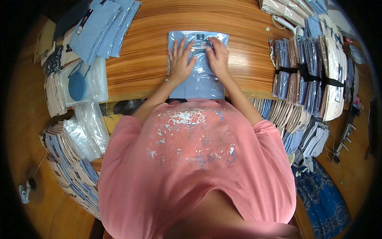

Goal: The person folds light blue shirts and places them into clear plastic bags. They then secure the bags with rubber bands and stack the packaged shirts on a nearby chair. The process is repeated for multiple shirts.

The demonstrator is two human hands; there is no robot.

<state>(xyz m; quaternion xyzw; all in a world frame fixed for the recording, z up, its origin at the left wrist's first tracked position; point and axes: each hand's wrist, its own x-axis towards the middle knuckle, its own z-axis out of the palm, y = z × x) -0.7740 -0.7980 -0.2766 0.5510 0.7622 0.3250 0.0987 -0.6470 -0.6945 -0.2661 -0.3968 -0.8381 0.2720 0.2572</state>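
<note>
A folded light blue shirt in a clear plastic bag (pixel 197 85) lies flat on the wooden table (pixel 147 51), right in front of me. My left hand (pixel 179 63) rests palm down on its left half, fingers spread. My right hand (pixel 218 57) presses on the right half near the collar, fingers together and slightly bent. Both hands lie on top of the bag without gripping it.
A pile of bagged blue shirts (pixel 101 28) lies at the far left. Clear empty bags (pixel 85 127) and a blue tape roll (pixel 77 85) sit left. Strapped bundles of folded shirts (pixel 310 75) stand right. Stacks of folded shirts (pixel 67 167) sit low on both sides.
</note>
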